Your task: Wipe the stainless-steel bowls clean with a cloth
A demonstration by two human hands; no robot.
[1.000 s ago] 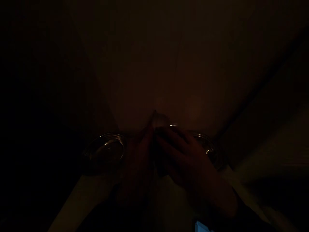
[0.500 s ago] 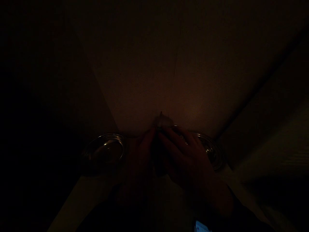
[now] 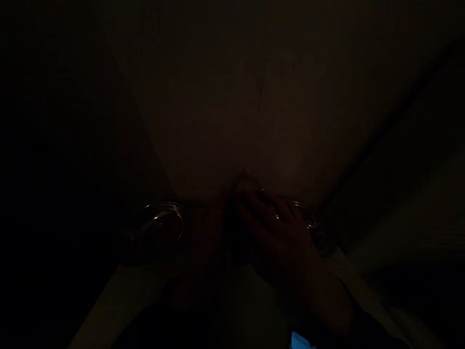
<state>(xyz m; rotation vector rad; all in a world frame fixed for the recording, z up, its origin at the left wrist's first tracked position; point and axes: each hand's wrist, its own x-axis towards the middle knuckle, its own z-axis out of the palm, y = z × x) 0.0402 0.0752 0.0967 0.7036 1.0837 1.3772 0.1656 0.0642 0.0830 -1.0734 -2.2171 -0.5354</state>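
Observation:
It is very dark, so little detail shows. My right hand (image 3: 279, 237) is in the middle, its fingers bent together over a dark object (image 3: 238, 242) that I cannot make out. Small bright glints show between its fingers. On the other side of that object is my left hand (image 3: 207, 237), a dim shape whose fingers seem closed against it. A faint pale, pointed shape (image 3: 247, 184) sticks up just beyond the fingertips. To the left lies a shiny round metal dish (image 3: 158, 220). Another shiny round dish (image 3: 316, 228) is partly hidden behind my right hand.
A pale surface (image 3: 250, 300) extends below my hands, and a wall-like panel (image 3: 225, 97) rises behind. At the bottom edge a small screen (image 3: 301, 341) glows blue. A dark diagonal edge runs along the right side.
The light has dimmed, and the reddish glow on the panel has faded. Both hands keep nearly the same place around the dark object.

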